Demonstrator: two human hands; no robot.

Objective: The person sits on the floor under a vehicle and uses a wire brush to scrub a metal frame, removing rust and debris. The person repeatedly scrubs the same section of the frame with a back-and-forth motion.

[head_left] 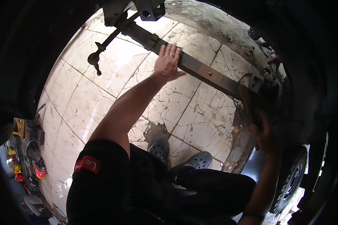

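A long, dark flat metal bar [199, 68], which looks like a vehicle leaf spring, runs slantwise from the upper left to the right. Around its upper part sits a clip [152, 41]. My left hand [168, 63] rests on the bar with fingers stretched out and thumb apart. A small round bolt head [210, 73] shows farther along. At the right, in shadow, my right hand [265, 135] is closed around a dark, elongated tool [249, 103], whose upper end is by the bar's right end. Blur and darkness hide its exact kind.
A rod with a ball-shaped end [93, 59] hangs from a bracket [149, 10] at upper left. Below lies a cracked tile floor [112, 80]; my grey clogs [199, 160] stand on it. A tyre [292, 180] is at lower right, assorted tools [34, 157] at far left.
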